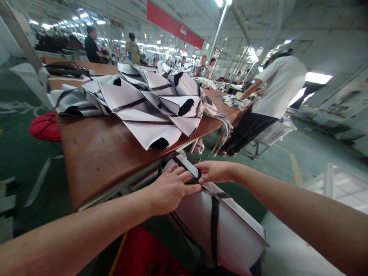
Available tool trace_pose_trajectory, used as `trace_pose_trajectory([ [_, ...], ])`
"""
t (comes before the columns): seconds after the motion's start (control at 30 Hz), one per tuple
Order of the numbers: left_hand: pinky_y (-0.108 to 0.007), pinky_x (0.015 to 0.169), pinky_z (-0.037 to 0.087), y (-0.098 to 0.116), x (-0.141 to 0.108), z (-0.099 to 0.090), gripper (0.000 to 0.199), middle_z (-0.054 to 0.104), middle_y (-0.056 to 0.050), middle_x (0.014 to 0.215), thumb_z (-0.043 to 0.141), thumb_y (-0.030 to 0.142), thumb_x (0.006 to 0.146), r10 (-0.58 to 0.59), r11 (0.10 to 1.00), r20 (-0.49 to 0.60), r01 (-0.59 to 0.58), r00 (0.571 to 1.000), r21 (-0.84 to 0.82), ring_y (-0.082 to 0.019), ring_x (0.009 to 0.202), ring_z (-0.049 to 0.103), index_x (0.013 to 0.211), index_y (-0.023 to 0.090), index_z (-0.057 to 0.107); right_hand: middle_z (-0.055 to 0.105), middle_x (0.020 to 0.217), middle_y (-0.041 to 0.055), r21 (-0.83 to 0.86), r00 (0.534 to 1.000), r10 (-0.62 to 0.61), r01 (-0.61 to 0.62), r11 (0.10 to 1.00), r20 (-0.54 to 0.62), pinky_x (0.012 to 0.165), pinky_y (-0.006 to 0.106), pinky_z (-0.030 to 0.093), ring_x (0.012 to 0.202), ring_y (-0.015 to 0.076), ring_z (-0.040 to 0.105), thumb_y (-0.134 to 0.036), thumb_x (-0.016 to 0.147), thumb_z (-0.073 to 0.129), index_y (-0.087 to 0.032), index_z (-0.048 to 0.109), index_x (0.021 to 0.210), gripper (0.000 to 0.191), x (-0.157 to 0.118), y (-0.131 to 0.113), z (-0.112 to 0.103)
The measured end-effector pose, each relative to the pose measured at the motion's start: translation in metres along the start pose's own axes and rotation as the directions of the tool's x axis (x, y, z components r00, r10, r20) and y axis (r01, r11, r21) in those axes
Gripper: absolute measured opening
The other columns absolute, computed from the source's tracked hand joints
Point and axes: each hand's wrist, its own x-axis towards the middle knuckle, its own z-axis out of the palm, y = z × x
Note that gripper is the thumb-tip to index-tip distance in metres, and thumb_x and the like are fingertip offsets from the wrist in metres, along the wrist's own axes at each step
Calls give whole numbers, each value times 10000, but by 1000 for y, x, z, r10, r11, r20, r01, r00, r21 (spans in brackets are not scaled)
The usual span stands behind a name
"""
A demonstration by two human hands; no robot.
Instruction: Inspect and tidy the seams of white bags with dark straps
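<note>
A white sheet-material piece with black strips, perhaps a bag panel (198,214), hangs below the table's front edge, close to my lap. My left hand (172,186) lies on its upper part, fingers stretched over a black strip. From the other side my right hand (214,171) pinches the edge at the same black strip, thumb and fingers closed on it. Both hands nearly meet there. What lies beneath my left palm is hidden.
A brown-topped table (94,161) carries a heap of similar white pieces (149,103). A person in a white shirt (283,84) bends over the table's right side. A red round object (46,127) stands at left, and a white crate (342,188) at right.
</note>
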Motion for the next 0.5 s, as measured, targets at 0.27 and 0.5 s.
trace_pose_trajectory([
  [0.27,-369,909,361,-5,-3,-8,514,526,-47,1077,510,120,780,106,992,60,-109,993,61,-224,965,439,1261,296,468,545,1207,67,210,997,-81,77,975,7,964,328,370,1142,213,466,-248,664,647,-153,474,1232,601,-8,8,7],
  [0.5,-372,944,341,-2,-5,-3,524,517,-39,1132,483,109,782,84,995,29,-85,996,51,-224,997,430,1274,287,452,568,1138,37,65,999,-2,4,998,-34,930,307,383,1089,203,492,-141,606,624,-200,424,1285,711,-11,5,8],
])
